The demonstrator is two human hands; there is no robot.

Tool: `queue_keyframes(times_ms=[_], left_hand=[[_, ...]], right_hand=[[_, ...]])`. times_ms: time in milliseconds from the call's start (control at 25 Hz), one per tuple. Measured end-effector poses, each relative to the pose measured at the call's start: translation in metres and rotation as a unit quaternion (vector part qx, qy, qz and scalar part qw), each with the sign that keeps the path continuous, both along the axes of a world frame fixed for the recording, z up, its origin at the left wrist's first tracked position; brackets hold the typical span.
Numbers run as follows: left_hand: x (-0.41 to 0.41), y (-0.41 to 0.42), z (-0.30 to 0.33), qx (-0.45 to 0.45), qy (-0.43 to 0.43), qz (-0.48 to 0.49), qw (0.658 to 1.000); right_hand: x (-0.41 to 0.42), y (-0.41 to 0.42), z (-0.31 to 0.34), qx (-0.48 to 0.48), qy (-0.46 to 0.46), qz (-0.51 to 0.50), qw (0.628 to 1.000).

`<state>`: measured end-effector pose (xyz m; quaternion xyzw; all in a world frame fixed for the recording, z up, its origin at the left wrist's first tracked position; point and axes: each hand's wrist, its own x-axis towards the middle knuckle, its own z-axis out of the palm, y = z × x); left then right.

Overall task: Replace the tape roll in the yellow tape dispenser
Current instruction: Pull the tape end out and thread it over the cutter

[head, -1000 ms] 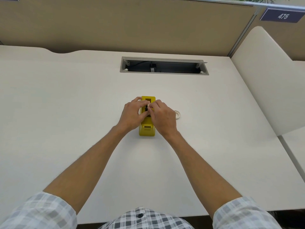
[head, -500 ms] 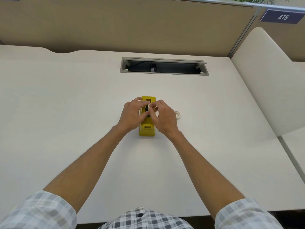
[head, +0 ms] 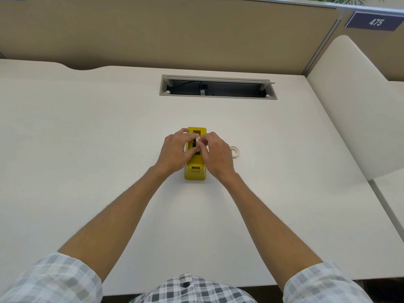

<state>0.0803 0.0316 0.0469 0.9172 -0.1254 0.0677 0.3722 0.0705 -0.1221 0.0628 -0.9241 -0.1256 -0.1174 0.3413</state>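
Both hands, left hand and right hand, pinch a black hub with pale tape over the yellow dispenser mid-desk. We judge seating unfinished; another tape roll lies just right

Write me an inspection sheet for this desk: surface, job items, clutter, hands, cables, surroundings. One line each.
Surface: pale desk, bare apart from the job's things.
Job's things: yellow tape dispenser at centre; a black and white part, seemingly the hub with a roll, sits between the fingers above its well; a spare tape roll lies flat to its right, apart from it.
Clutter: nothing seen.
Hands: left hand and right hand both over the dispenser; grip on the part too hidden to judge.
Cables: a dark cable and plug inside the open cable tray.
Surroundings: beige partition, sign reading 475, side panel.
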Motion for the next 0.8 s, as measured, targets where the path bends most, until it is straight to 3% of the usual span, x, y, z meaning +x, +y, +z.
queue_keyframes(times_ms=[480, 800], left_hand=[[-0.0016, -0.0004, 0.0026, -0.005, -0.004, 0.002, 1.0], [0.0006, 0.0011, -0.0012, 0.01, 0.003, 0.0, 1.0]], right_hand=[[0.0032, -0.0003, -0.0034, 0.126, 0.046, -0.011, 0.991], [0.002, -0.0027, -0.0019, 0.103, 0.03, -0.018, 0.994]])
